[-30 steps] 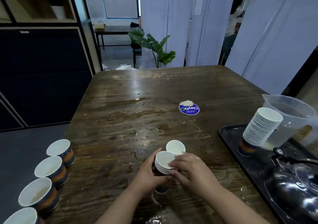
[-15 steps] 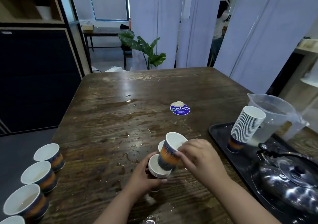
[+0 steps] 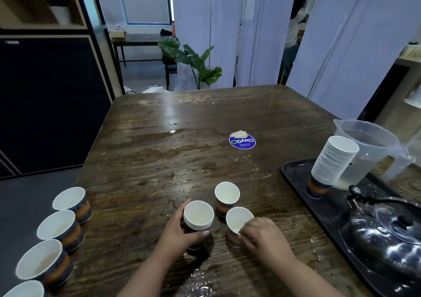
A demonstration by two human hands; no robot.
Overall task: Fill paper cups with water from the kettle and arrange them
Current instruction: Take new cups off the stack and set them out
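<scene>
Fingers of the left hand (image 3: 180, 230) curl round a short stack of nested cups (image 3: 198, 215) standing on the wet wooden table (image 3: 159, 160); the right hand (image 3: 262, 235) pinches the near rim of a single cup (image 3: 238, 225) just right of that stack. A second single cup (image 3: 226, 196) stands just beyond both, untouched. Well right of the fingers, a black tray (image 3: 296, 176) holds the kettle (image 3: 387, 235) and a tall cup stack (image 3: 330, 162); a row of cups with water (image 3: 61, 226) lines the table edge far left.
</scene>
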